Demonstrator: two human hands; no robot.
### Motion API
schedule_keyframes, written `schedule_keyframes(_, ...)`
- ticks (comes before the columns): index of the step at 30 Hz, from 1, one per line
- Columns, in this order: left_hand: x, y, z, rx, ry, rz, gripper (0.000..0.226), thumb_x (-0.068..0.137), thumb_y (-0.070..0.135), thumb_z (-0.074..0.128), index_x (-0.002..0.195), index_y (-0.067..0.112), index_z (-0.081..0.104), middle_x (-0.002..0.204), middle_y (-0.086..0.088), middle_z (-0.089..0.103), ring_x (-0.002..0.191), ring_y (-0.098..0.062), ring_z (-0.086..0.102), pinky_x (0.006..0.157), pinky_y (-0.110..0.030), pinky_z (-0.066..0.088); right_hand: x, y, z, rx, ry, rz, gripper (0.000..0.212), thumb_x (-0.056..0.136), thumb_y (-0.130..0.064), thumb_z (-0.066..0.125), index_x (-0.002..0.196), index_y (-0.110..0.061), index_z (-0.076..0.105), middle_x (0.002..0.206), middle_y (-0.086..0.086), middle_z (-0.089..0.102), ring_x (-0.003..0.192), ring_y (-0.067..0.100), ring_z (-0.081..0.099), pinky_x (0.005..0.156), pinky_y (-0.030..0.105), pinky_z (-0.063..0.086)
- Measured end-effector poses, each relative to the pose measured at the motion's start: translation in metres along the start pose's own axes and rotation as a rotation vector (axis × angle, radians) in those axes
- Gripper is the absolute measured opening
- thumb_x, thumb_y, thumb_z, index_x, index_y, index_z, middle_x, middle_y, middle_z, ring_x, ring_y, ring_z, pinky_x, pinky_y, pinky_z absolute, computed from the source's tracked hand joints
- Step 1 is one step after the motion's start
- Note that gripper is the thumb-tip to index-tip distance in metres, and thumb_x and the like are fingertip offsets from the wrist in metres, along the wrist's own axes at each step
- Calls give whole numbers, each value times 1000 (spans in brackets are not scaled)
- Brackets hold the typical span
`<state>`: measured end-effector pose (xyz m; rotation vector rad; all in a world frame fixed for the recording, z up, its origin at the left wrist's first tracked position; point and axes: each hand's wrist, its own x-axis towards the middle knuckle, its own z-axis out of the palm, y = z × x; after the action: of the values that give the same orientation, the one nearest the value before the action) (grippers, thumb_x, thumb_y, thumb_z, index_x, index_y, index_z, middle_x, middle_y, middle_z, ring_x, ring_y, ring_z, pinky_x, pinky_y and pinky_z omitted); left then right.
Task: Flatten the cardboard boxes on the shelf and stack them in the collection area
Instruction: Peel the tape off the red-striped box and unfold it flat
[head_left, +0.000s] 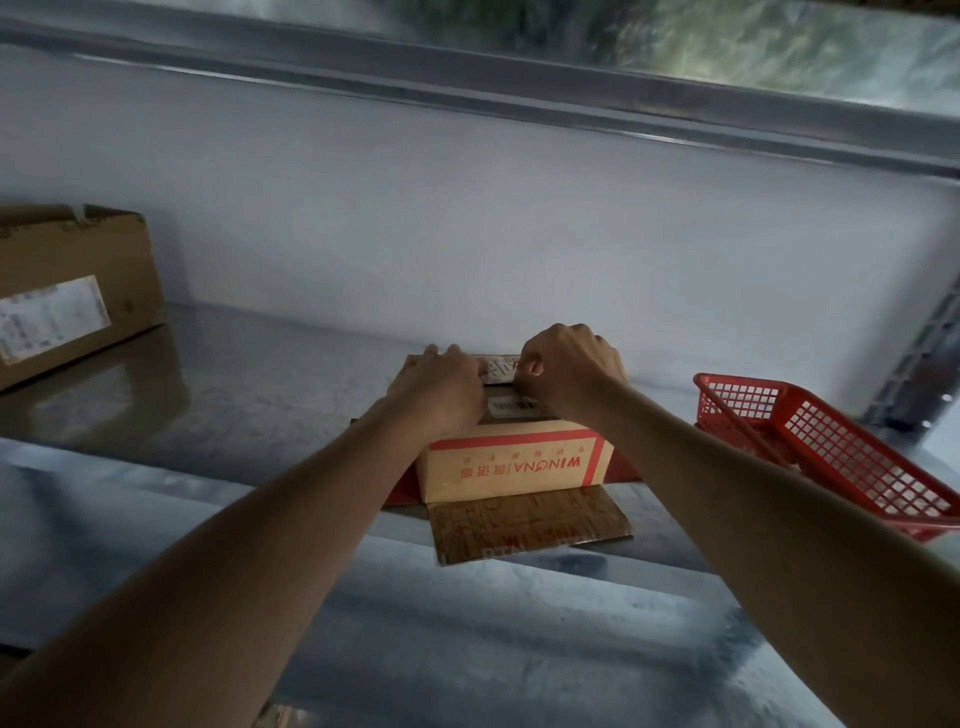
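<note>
left grip: flat, fingers straight | right grip: curled, pinching

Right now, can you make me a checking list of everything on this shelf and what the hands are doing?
Surface: metal shelf, shiny, white back wall.
Job's things: small printed box, still boxy, front flap folded out over the shelf edge; bigger labelled box at far left, not flattened.
Clutter: red plastic basket right of the small box.
Hands: left hand rests flat on the small box's top; right hand curled, pinching at the tape there.
Cables: nothing seen.
Surroundings: upper metal shelf rail.
</note>
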<state>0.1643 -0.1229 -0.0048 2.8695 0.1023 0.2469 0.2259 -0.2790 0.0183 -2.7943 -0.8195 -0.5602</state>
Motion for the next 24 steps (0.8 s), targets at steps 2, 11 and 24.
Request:
schedule_keyframes(2, 0, 0, 1, -17, 15, -3, 46, 107, 34, 47, 153, 28, 49, 147, -8, 51, 138, -31, 41, 106, -49, 42, 0, 2, -3, -69, -23, -69, 11, 95, -27, 70, 104, -29, 76, 107, -4, 74, 90, 19, 67, 69, 34, 58)
schedule_keyframes(11, -4, 1, 4, -94, 43, -31, 45, 104, 30, 52, 149, 29, 54, 147, -7, 51, 136, -33, 42, 105, -47, 43, -6, 5, 2, 16, -20, -120, 18, 103, -26, 60, 111, -36, 73, 115, -11, 68, 92, 13, 66, 70, 33, 61)
schedule_keyframes(24, 0, 1, 3, -72, 21, -41, 45, 106, 33, 50, 150, 31, 52, 156, -7, 45, 146, -34, 35, 114, -51, 36, 7, 3, 3, -89, -137, -97, 24, 102, -16, 51, 116, -27, 68, 114, -6, 71, 96, 18, 65, 67, 31, 49)
